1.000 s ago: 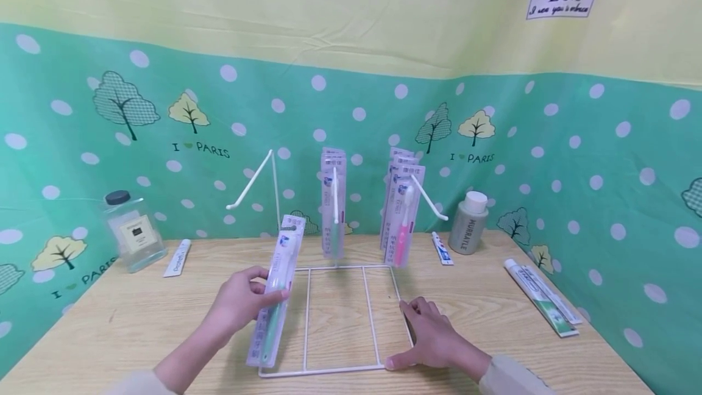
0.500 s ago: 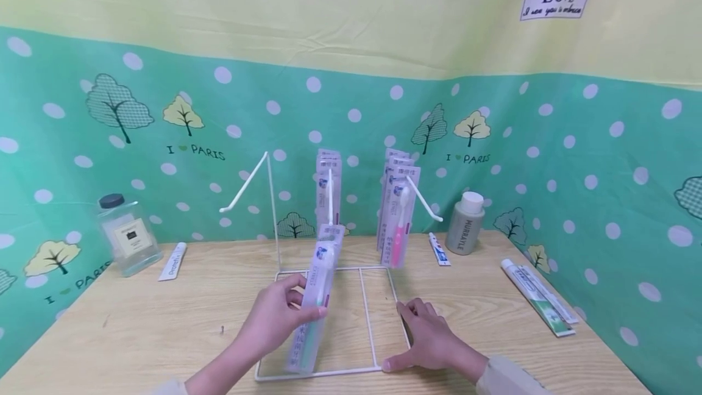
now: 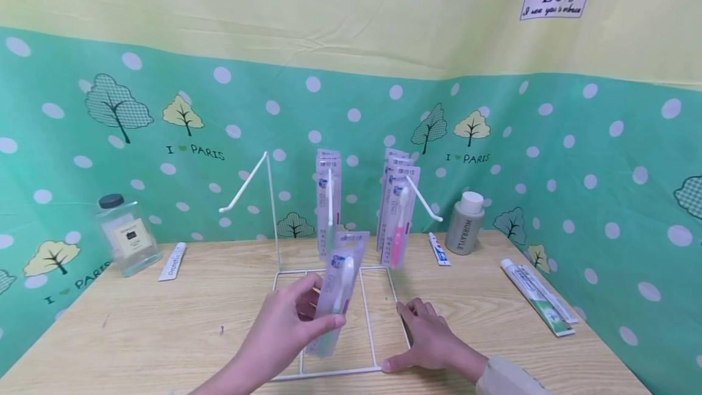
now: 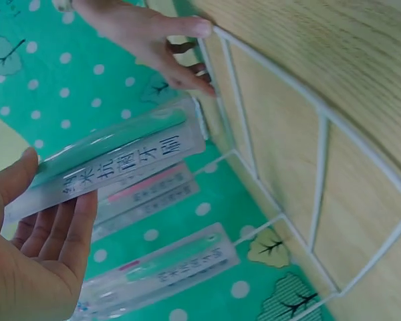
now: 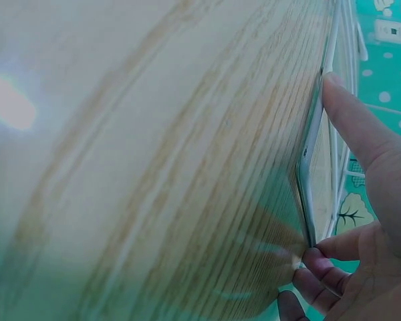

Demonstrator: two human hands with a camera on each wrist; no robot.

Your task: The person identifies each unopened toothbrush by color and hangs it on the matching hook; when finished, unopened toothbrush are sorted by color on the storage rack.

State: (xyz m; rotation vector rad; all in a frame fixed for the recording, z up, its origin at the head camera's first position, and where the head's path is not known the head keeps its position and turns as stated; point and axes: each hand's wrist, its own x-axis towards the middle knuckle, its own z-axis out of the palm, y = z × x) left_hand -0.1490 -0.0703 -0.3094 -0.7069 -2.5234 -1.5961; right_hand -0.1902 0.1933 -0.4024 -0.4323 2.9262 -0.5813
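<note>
My left hand (image 3: 282, 325) pinches a packaged toothbrush (image 3: 341, 276) with a green handle between thumb and fingers. The pack stands tilted over the base of a white wire display rack (image 3: 340, 373), its top below the tip of the middle hook. In the left wrist view, the toothbrush pack (image 4: 130, 150) shows its green handle end. My right hand (image 3: 433, 337) grips the rack's front right corner, thumb at the front bar and fingers at the side bar. Several toothbrush packs (image 3: 323, 200) hang on the middle hook; others with a pink brush in front (image 3: 401, 218) hang on the right hook.
The rack's left hook (image 3: 244, 182) carries nothing. A glass bottle (image 3: 128, 239) and a small white tube (image 3: 172, 262) are at the back left. Behind on the right are a small tube (image 3: 439, 250), a grey bottle (image 3: 465, 227) and a larger toothpaste tube (image 3: 537, 297).
My left hand has carried the toothbrush pack rightward from below the left hook to just right of the middle hook's tip. The right hand has stayed on the rack corner.
</note>
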